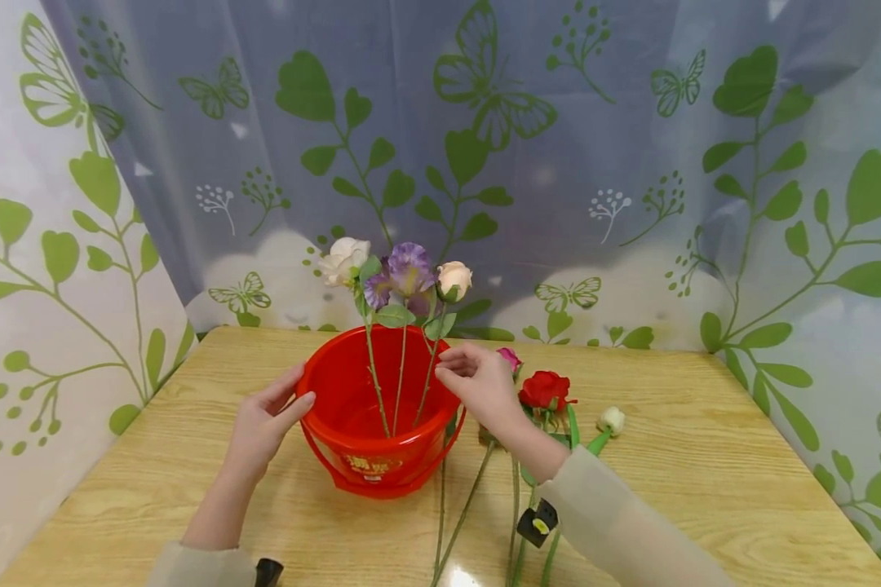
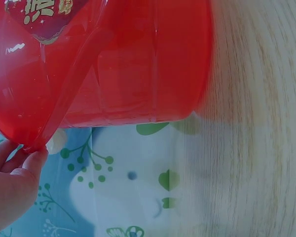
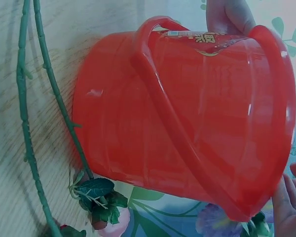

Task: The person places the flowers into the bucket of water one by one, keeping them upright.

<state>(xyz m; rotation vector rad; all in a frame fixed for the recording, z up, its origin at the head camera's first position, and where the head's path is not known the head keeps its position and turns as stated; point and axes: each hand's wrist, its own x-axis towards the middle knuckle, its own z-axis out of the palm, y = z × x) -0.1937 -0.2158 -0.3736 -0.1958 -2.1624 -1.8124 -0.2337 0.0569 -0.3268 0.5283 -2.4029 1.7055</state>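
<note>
Near the desk's (image 1: 705, 424) far edge, nearer its left corner than its right, stands a red bucket (image 1: 426, 471), three flowers (image 1: 411, 271) inside. The left hand (image 1: 267, 416) grips its rim (image 1: 389, 444); whether the right hand (image 1: 484, 391) pinches anything, I can't tell. The bucket looks light and slick, best held by that stiffer rim.

Red bucket (image 2: 153, 59): cropped by the top and left edges, left wrist view. Label (image 2: 47, 17): cut by the same top edge; finest lettering too small to read, head view. Three standing stems (image 1: 372, 367): lower ends hidden behind the front wall. Pink flower (image 1: 511, 356): partly covered by the right hand (image 1: 484, 387); whether its fingers hold stem or rim, undeterminable. Loose stems (image 3: 23, 98): cut by the bottom edge, head view. Sleeves (image 1: 624, 514): likewise cut.
</note>
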